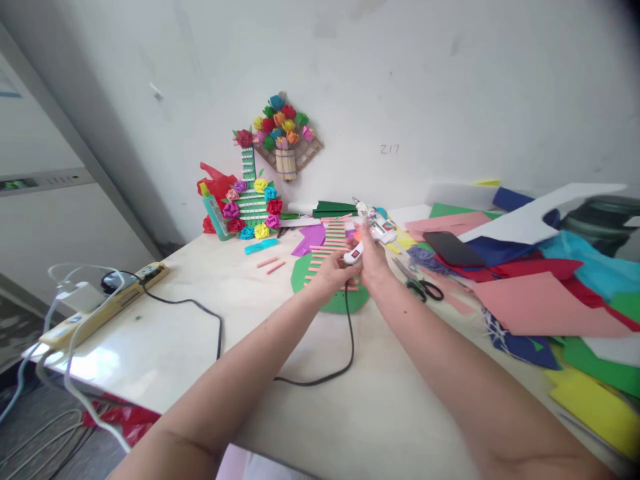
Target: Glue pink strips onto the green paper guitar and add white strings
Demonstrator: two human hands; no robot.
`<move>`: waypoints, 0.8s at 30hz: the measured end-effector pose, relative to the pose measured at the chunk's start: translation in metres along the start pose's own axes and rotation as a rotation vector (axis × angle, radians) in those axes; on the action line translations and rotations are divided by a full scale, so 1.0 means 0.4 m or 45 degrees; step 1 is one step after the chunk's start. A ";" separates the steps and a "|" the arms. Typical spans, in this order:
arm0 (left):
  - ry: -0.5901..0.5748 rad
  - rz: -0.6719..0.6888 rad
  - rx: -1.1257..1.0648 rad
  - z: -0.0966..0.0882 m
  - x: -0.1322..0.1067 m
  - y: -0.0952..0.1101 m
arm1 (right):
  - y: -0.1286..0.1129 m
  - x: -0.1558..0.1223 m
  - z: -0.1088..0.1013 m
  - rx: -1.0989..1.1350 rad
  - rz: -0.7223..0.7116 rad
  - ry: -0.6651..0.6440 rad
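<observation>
A white glue gun (383,231) with a red switch on its handle is held over the table, its nozzle pointing up and away from me. My right hand (373,259) is wrapped round its body and handle. At the handle's lower end, by the switch and the black cord, the fingers of my left hand (332,272) are closed on it. Beneath both hands lies a green guitar-shaped card (300,272) with rows of pink strips (334,235) across it; my hands hide part of it. Two loose pink strips (275,267) lie to its left.
Scissors (424,288), a dark phone (453,249) and heaped coloured paper (545,303) occupy the right. A green glue bottle (215,215) and a flower-trimmed guitar (253,205) stand at the back left. The black cord (320,381) crosses the table near a power strip (107,303).
</observation>
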State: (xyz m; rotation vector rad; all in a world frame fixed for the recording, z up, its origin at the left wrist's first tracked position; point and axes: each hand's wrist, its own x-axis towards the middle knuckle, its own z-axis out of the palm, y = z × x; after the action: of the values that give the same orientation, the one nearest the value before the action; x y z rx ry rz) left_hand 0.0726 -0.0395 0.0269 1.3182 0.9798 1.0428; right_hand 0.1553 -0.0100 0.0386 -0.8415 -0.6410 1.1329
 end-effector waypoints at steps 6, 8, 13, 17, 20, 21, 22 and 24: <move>0.335 0.224 0.519 -0.022 -0.008 -0.034 | 0.018 -0.042 0.014 -0.212 0.182 -0.217; 0.411 0.276 0.627 -0.055 -0.017 -0.038 | 0.023 -0.061 0.016 -0.321 0.189 -0.340; 0.762 0.211 0.969 -0.214 -0.055 -0.027 | 0.061 -0.108 0.028 -0.463 0.006 -0.499; 1.044 -0.133 1.360 -0.363 -0.104 -0.019 | 0.101 -0.127 0.029 -0.577 -0.024 -0.450; 1.102 -0.387 1.504 -0.449 -0.135 -0.025 | 0.119 -0.129 0.027 -0.633 -0.029 -0.467; 1.102 -0.469 1.525 -0.473 -0.142 -0.029 | 0.123 -0.130 0.026 -0.651 -0.031 -0.474; 1.094 -0.533 1.543 -0.494 -0.146 -0.034 | 0.126 -0.130 0.025 -0.674 -0.041 -0.480; 1.083 -0.606 1.567 -0.534 -0.149 -0.042 | 0.130 -0.130 0.020 -0.735 -0.081 -0.503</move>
State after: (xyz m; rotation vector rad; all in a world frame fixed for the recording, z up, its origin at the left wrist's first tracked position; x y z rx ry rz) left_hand -0.1485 -0.0409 0.0027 1.3902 2.7103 0.5461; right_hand 0.1063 -0.0477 -0.0020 -1.0791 -1.3561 1.0759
